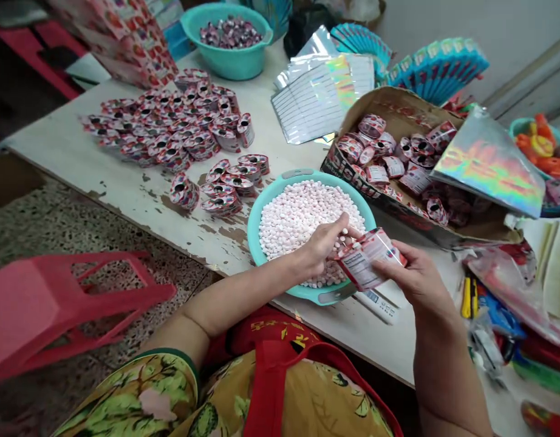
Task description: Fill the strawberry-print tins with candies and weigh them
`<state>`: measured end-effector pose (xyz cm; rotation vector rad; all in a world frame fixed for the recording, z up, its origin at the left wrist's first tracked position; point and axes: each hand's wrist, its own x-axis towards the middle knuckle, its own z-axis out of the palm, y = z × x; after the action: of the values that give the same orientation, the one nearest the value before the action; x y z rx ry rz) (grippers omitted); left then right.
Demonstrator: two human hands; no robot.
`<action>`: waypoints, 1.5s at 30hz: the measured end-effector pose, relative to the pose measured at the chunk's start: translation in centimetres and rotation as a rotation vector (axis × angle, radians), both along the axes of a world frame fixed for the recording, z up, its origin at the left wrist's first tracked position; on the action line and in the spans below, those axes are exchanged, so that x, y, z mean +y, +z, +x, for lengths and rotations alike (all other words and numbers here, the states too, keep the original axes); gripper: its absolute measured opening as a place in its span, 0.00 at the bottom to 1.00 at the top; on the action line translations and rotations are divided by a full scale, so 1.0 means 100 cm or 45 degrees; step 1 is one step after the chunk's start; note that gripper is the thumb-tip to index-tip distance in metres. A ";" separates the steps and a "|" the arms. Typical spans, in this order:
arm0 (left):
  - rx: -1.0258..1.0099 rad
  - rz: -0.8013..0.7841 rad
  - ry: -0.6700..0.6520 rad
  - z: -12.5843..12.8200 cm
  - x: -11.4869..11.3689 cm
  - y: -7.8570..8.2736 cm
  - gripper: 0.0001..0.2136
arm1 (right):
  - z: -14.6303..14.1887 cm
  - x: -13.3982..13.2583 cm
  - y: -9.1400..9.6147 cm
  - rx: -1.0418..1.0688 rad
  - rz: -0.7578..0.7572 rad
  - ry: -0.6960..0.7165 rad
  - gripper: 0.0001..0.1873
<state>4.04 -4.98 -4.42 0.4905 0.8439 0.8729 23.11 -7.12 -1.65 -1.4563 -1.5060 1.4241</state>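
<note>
My right hand point(419, 273) grips a small printed red-and-white packet point(364, 262), thumb on its front, tilted with one end toward my left hand. My left hand point(325, 243) is curled around a few small white candies point(344, 232) at that end of the packet. Its fingers are partly hidden behind the packet. Under both hands stands a turquoise basin point(254, 227) filled with pale pinkish-white candies point(293, 212). A flat white device point(378, 305), perhaps a scale, lies partly covered beside the basin.
Many similar round containers point(161, 130) stand grouped at the left. A cardboard box point(384, 100) holds more at the right, with a shiny holographic sheet point(494, 164) over it. Another turquoise basin point(246, 60) stands behind. A yellow cutter point(466, 295) lies right; a red stool point(34, 303) stands left.
</note>
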 end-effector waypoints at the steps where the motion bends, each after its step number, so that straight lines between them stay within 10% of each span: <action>1: -0.017 -0.020 0.013 0.000 -0.001 0.002 0.24 | 0.000 0.003 -0.001 0.007 0.000 -0.019 0.19; 10: 0.029 0.076 -0.001 -0.024 0.005 0.008 0.13 | -0.011 0.004 -0.034 0.189 0.085 -0.154 0.25; 17: 0.505 0.798 -0.128 -0.038 0.026 0.003 0.14 | -0.027 -0.002 -0.040 0.135 0.223 -0.174 0.23; 23: 1.119 1.225 -0.192 -0.028 0.038 0.038 0.12 | -0.047 -0.006 -0.048 0.217 0.361 -0.319 0.26; 27: 0.908 1.186 -0.369 -0.023 0.040 0.062 0.11 | -0.056 -0.008 -0.051 0.357 0.319 -0.335 0.27; 31: 0.545 0.856 -0.123 -0.037 0.047 0.073 0.11 | -0.051 -0.006 -0.057 0.473 0.312 -0.419 0.32; 35: 0.526 0.768 -0.106 -0.054 0.052 0.065 0.13 | -0.044 0.002 -0.064 0.517 0.320 -0.493 0.34; 45: 1.472 1.507 -0.351 -0.038 0.041 0.047 0.08 | -0.060 0.017 -0.058 0.554 0.316 -0.380 0.29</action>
<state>0.28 -0.88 0.28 2.2350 1.1599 0.7136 17.13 -5.42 -7.45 -1.0796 -1.0960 1.2239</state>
